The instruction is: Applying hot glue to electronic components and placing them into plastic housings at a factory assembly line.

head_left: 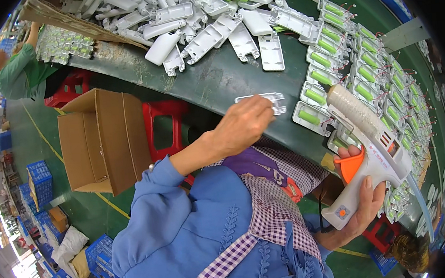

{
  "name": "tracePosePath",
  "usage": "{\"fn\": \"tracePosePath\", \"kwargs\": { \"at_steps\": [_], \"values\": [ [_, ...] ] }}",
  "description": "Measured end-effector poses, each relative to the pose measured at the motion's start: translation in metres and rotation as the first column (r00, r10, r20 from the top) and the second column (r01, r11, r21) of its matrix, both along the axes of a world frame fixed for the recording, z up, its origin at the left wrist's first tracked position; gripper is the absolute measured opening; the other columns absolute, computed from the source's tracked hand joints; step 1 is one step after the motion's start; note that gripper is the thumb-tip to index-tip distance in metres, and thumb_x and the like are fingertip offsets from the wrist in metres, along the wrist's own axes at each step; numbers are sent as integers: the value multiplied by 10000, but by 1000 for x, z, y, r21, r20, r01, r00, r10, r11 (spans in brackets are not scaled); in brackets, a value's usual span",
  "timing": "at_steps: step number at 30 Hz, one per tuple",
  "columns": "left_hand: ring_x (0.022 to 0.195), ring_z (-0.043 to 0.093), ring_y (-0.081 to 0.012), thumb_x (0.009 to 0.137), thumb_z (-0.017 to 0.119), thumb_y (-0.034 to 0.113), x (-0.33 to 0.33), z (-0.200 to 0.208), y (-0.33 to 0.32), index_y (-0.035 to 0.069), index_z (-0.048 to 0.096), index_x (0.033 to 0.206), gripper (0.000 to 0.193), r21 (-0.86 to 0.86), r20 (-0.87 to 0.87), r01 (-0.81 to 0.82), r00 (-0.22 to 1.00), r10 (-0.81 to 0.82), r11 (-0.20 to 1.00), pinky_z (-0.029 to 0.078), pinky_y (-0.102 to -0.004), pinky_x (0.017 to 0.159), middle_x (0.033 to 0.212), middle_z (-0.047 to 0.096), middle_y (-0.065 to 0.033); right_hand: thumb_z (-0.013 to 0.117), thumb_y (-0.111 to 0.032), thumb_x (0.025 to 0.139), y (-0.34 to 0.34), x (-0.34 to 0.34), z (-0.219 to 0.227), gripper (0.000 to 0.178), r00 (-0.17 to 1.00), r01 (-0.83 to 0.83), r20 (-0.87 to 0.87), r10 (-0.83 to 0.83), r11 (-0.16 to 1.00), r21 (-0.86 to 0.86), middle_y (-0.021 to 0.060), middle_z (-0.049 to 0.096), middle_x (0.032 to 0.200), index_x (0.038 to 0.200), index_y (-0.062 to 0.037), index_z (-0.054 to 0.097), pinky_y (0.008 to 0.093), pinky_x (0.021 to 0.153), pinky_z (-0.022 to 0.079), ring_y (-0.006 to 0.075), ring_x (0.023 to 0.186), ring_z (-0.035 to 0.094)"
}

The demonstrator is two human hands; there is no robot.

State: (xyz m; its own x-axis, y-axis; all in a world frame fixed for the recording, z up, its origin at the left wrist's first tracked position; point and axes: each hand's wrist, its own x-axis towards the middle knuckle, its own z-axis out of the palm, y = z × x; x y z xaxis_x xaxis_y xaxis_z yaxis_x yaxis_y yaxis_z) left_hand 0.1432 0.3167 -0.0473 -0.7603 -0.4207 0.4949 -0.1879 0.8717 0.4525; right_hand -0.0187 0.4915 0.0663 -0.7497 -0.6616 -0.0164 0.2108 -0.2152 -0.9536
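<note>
My left hand [245, 124] pinches a flat white plastic shell [273, 101] and holds it at the near edge of the green workbench [217, 84]. My right hand [363, 201] grips a white glue gun [369, 147] by its handle, a finger on the orange trigger. The gun's nozzle points up toward white shells holding green battery cells [313, 115]. A blue sleeve covers my left forearm.
A heap of empty white shells [196, 25] lies at the far side of the bench. Rows of shells with green cells [364, 68] run along the right. An open cardboard box [103, 141] sits on red stools. A person in green [21, 72] works at the far left.
</note>
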Motion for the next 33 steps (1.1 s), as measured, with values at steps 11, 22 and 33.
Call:
{"fn": "tracePosePath", "kwargs": {
  "at_steps": [11,22,33],
  "values": [
    [875,575,-267,747,761,251,-68,-3,-66,30,609,876,297,-210,94,-300,941,324,931,484,-380,690,872,590,-98,531,-100,911,9,3,-3,548,1000,-1,-12,2,1000,16,357,571,1154,1357,140,322,541,929,509,441,1042,629],
    [1012,524,-277,835,664,156,16,22,-58,78,628,1113,291,-123,300,-118,942,150,985,434,-413,801,1001,580,-81,519,-99,916,-8,5,2,541,998,-60,2,60,998,17,349,578,1145,1356,146,322,526,896,528,435,1028,634],
    [848,536,-279,799,714,114,-2,33,-81,20,643,898,154,-183,-112,-270,961,252,945,469,-388,732,893,564,-97,538,-77,896,-22,13,4,550,993,-110,51,107,993,46,338,590,1130,1359,129,323,519,880,533,423,1012,641]
  ]
}}
